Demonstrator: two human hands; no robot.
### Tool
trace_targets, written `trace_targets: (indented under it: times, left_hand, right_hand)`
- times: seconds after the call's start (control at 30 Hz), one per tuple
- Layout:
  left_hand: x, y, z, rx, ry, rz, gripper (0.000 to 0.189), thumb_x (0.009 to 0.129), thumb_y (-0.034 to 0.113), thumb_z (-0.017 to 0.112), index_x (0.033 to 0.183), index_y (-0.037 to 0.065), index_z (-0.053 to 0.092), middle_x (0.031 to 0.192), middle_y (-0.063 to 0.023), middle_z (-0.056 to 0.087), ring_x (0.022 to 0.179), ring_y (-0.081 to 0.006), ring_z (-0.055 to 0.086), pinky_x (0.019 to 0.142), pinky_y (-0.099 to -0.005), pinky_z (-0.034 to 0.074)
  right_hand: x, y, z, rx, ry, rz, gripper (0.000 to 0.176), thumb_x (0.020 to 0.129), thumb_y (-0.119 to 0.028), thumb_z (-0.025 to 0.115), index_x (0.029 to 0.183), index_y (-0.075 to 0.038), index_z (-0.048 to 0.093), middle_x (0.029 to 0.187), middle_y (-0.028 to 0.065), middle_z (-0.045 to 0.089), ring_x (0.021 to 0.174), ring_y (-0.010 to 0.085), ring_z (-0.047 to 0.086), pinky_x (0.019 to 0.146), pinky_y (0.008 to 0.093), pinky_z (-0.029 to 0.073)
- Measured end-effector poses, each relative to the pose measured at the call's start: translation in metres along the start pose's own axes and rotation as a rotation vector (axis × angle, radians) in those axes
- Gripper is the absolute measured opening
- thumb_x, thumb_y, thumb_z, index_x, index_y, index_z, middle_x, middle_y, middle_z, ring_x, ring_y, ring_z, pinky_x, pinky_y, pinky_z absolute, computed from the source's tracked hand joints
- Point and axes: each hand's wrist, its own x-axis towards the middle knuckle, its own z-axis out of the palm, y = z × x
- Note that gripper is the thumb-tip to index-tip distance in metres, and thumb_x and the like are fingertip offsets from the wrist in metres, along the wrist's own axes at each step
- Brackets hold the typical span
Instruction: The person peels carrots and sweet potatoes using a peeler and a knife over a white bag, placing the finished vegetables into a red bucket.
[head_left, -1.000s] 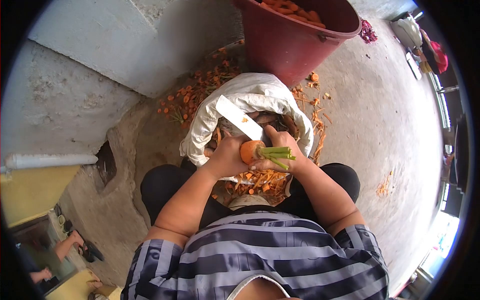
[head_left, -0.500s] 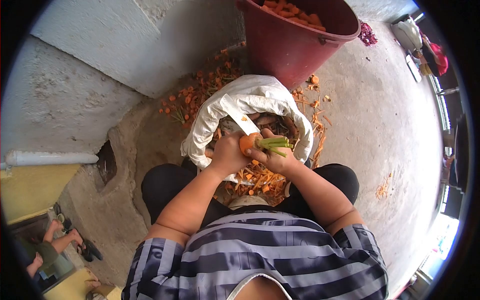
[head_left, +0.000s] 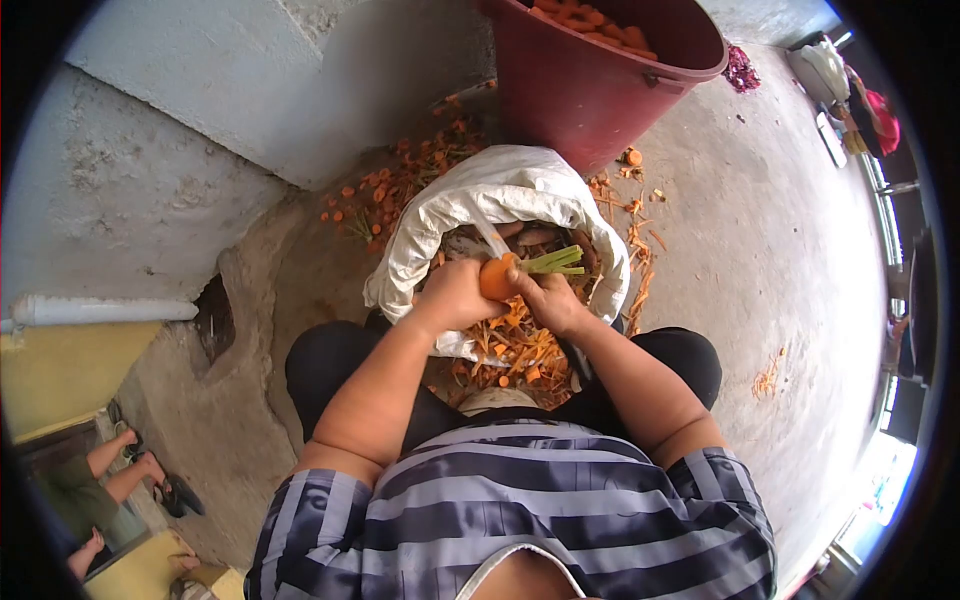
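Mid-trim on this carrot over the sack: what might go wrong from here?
The knife sits tight between the left hand, gripping the carrot, and the right hand: a slip could cut a finger. Peelings already lie outside the white sack on the floor; more may miss it and spread underfoot.

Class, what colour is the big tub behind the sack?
Dark red; the tub shows best in head view.
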Motion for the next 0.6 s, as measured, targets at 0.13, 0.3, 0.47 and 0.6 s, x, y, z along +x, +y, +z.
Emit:
trace_targets:
  times: [0.13,0.3,0.47,0.6]
  left_hand:
    - [0.008,-0.028,0.009,-0.307,-0.199,0.169,0.042,0.055,0.025,0.073,0.084,-0.001,0.058,0.083,-0.0200,0.061,0.078,-0.0344,0.059,0.070,-0.0383,0.047]
    - [0.003,-0.014,0.029,0.091,0.210,-0.024,0.035,0.064,0.022,0.068,0.085,-0.001,0.051,0.080,-0.0201,0.060,0.077,-0.0362,0.059,0.067,-0.0414,0.047]
    - [0.008,-0.019,0.036,-0.114,0.321,-0.065,0.046,0.064,0.021,0.070,0.097,-0.004,0.048,0.088,-0.0208,0.059,0.079,-0.0325,0.060,0.070,-0.0376,0.047]
    - [0.021,-0.049,0.041,-0.790,0.157,0.039,0.050,0.068,0.023,0.074,0.103,0.000,0.047,0.090,-0.0078,0.059,0.080,-0.0152,0.058,0.072,-0.0265,0.046]
  right_hand:
    - [-0.002,-0.004,0.002,-0.128,-0.042,-0.193,0.050,0.080,-0.042,0.057,0.095,0.006,0.058,0.085,0.0221,0.060,0.083,0.0296,0.059,0.075,0.0375,0.044]
    - [-0.004,-0.004,0.013,-0.213,0.052,0.146,0.054,0.081,-0.048,0.050,0.091,0.004,0.059,0.077,0.0213,0.061,0.075,0.0327,0.060,0.071,0.0388,0.045]
    - [0.005,-0.004,0.003,0.313,-0.013,0.447,0.054,0.086,-0.056,0.036,0.063,-0.008,0.044,0.047,0.0015,0.036,0.036,0.0123,0.033,0.036,0.0278,0.033]
    - [0.002,-0.011,-0.018,0.414,-0.117,0.552,0.057,0.086,-0.055,0.040,0.073,0.000,0.055,0.053,-0.0001,0.039,0.044,0.0091,0.037,0.039,0.0260,0.031]
